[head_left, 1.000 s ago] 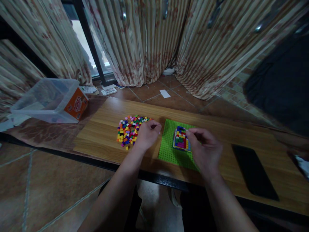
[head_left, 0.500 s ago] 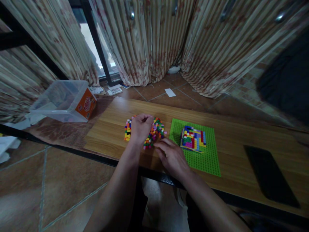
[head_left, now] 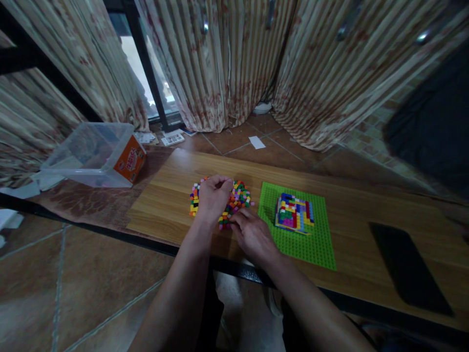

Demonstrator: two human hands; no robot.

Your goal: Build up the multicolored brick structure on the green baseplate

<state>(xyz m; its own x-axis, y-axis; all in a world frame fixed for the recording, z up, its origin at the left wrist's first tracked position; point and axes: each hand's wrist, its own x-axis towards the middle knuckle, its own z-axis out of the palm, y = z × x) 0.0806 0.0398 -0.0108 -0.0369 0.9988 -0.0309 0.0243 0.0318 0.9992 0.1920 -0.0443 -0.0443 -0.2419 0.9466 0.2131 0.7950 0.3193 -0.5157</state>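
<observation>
A loose pile of small colourful toy bricks [head_left: 240, 195] lies on the wooden table. Over its left part is my left hand [head_left: 214, 198], with thumb and fingers pinched together; anything between them is too small to make out. My right hand [head_left: 252, 237] reaches into the near edge of the pile, its fingers closed together, and their tips touch or nearly touch the bricks. What they hold, if anything, cannot be made out. Right of the pile, a multicoloured block of built-up bricks [head_left: 295, 213] sits on a green studded baseplate [head_left: 315, 254].
A clear plastic box [head_left: 80, 171] with an orange label stands left of the wooden tabletop [head_left: 157, 195]. A dark flat rectangular object [head_left: 408, 266] lies at the right. Behind the table hang striped curtains [head_left: 227, 73]; a white paper [head_left: 257, 142] lies on the tiled floor.
My right hand has moved slightly left and closer into the near edge of the pile. My left hand keeps its pinch in nearly the same place. The view has shifted slightly.
</observation>
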